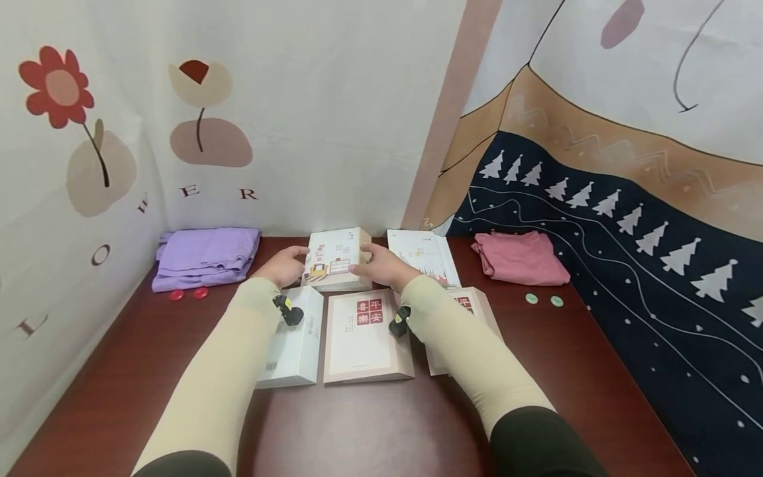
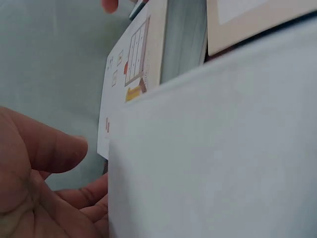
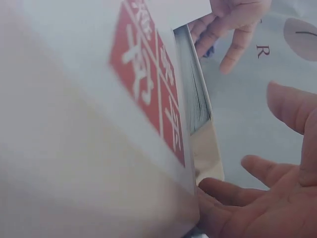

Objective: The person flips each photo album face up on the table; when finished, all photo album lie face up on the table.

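Observation:
A thick book (image 1: 335, 240) with a small illustrated cover lies flat in the back row, between my two hands. My left hand (image 1: 283, 267) is at its left side, with the thumb and fingers spread apart in the left wrist view. At its right side my right hand (image 1: 384, 266) touches or nearly touches the edge, fingers loosely extended. Nearer to me lie a white book (image 1: 303, 358) under my left wrist and a pink-edged book (image 1: 357, 351) with red square characters. A similar book (image 1: 481, 311) is partly hidden by my right forearm.
Another illustrated book (image 1: 411, 242) lies behind my right hand. Folded purple cloth (image 1: 208, 255) with red buttons (image 1: 201, 292) is at left. Folded pink cloth (image 1: 524, 258) with green buttons (image 1: 532, 299) is at right. Printed curtains (image 1: 334, 132) border the dark red table (image 1: 203, 331).

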`<state>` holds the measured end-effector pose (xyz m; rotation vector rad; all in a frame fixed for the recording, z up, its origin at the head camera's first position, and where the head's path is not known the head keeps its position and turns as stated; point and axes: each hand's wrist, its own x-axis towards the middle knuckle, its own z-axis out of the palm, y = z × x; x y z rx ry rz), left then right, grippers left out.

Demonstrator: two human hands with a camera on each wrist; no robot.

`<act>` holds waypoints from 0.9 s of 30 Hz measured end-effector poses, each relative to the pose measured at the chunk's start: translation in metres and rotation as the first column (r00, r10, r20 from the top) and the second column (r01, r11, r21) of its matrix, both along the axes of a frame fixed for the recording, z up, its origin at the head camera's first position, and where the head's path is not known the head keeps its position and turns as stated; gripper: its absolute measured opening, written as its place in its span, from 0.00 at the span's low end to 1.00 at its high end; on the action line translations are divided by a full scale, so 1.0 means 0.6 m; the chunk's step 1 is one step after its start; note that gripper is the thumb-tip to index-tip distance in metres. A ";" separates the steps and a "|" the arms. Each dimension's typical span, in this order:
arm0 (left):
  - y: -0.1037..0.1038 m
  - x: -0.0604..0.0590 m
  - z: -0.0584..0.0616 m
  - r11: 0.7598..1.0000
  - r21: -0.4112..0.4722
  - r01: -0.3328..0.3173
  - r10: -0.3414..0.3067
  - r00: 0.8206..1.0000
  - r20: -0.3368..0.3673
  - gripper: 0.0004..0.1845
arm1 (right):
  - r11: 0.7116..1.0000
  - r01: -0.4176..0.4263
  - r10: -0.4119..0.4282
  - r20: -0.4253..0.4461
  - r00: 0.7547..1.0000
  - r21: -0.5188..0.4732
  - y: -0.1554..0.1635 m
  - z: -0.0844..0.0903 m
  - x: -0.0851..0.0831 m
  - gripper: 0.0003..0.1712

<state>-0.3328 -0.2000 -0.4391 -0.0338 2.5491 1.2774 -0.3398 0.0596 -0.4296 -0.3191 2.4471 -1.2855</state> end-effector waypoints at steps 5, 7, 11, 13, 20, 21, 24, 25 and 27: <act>0.002 -0.004 0.005 0.999 -0.011 0.039 -0.039 0.999 0.007 0.39 | 1.000 -0.007 0.006 0.060 0.998 0.020 -0.003 -0.001 -0.007 0.47; 0.002 -0.004 0.009 0.999 -0.022 0.044 -0.044 0.999 0.018 0.40 | 1.000 -0.005 0.004 0.078 0.997 0.012 -0.003 0.000 -0.008 0.48; 0.001 -0.007 0.014 0.993 -0.088 0.074 -0.071 0.997 0.027 0.41 | 0.999 0.001 0.006 0.139 0.990 -0.048 -0.001 0.001 -0.009 0.48; 0.002 -0.011 0.012 0.991 -0.112 0.078 -0.076 0.997 0.024 0.43 | 0.998 0.009 0.001 0.153 0.988 -0.065 -0.002 0.000 -0.012 0.46; 0.001 -0.019 0.003 0.998 -0.046 0.053 -0.050 0.996 0.075 0.42 | 1.000 -0.006 0.005 0.080 0.997 0.009 -0.012 0.000 -0.018 0.43; 0.001 -0.020 0.002 0.998 -0.040 0.050 -0.047 0.996 0.082 0.42 | 1.000 -0.009 0.007 0.074 0.997 0.020 -0.014 0.001 -0.018 0.43; 0.001 -0.021 0.000 0.999 -0.022 0.046 -0.044 0.995 0.091 0.42 | 0.999 -0.006 0.003 0.064 0.998 0.047 -0.018 0.003 -0.016 0.43; 0.001 -0.020 0.001 0.998 -0.030 0.048 -0.045 0.995 0.087 0.42 | 0.998 0.000 -0.004 0.061 0.998 0.057 -0.019 0.004 -0.015 0.43; 0.000 -0.021 -0.001 0.996 -0.065 0.054 -0.049 0.995 0.082 0.41 | 0.996 0.008 -0.012 0.049 0.999 0.085 -0.021 0.004 -0.014 0.42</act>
